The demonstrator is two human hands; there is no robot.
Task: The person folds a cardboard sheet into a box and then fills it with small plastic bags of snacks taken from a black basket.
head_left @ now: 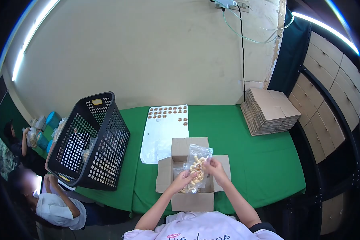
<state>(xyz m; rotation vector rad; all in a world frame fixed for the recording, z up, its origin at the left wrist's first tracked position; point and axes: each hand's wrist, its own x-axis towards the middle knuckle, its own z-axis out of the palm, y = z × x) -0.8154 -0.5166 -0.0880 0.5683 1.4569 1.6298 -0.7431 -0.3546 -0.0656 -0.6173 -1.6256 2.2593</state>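
Note:
I hold a clear plastic bag of cashews (196, 170) with a round brown sticker on its front, above an open cardboard box (193, 202). My left hand (181, 181) grips the bag's lower left side, thumb on its front. The fingers of my right hand (216, 169) are closed at its upper right edge. All four flaps of the box are folded outward. Inside, partly hidden by my hands, more clear bags show. Behind the box lies a white sheet of round stickers (159, 134), with stickers in rows along its top and a few at the right.
A black perforated basket (104, 156) holding some bags stands at left on the green cloth-covered table (264, 160). Flattened cardboard boxes (270, 114) are stacked at back right. Two other people (62, 208) are at the left. A black rack (322, 104) with cartons borders the right side.

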